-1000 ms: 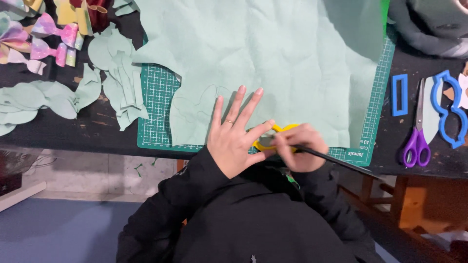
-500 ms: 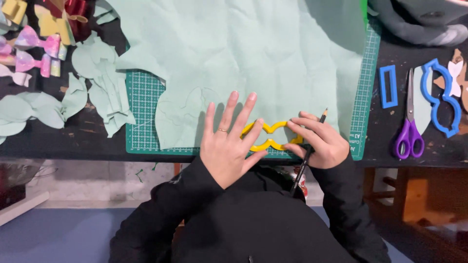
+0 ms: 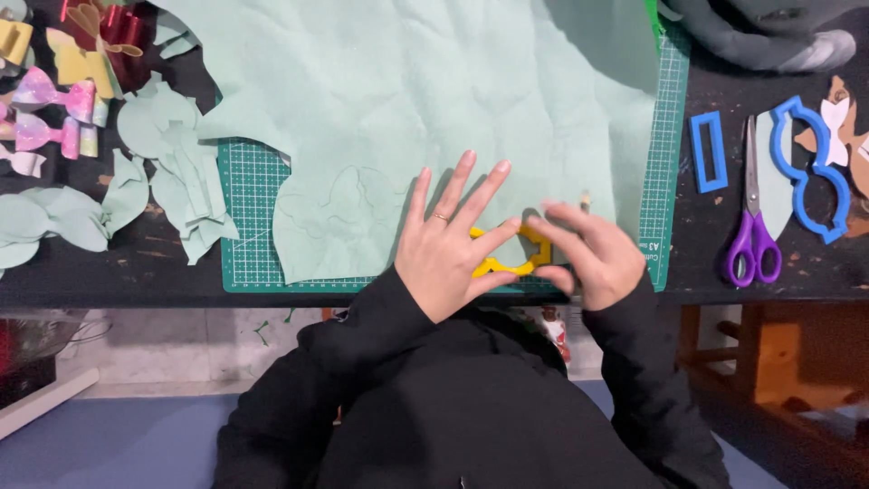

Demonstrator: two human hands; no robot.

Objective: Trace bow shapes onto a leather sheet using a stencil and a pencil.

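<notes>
My left hand (image 3: pixel 450 244) lies flat with fingers spread, pressing a yellow plastic template (image 3: pixel 520 254) onto a large pale green sheet (image 3: pixel 407 100). My right hand (image 3: pixel 593 254) holds a pencil (image 3: pixel 584 199) against the template's right side, its tip just showing above the fingers. The sheet rests on a green cutting mat (image 3: pixel 249 226). Faint traced outlines show on the sheet left of my left hand.
Purple-handled scissors (image 3: pixel 749 217), a blue rectangular template (image 3: pixel 707 151) and a blue bow-shaped template (image 3: pixel 815 172) lie to the right. Cut green shapes (image 3: pixel 176 172) and colourful bows (image 3: pixel 54 109) sit at the left. A grey cloth bundle (image 3: pixel 769 36) is at top right.
My right hand with the pencil has moved from the template's lower edge round to its right side. My left hand has stayed pressed on the template.
</notes>
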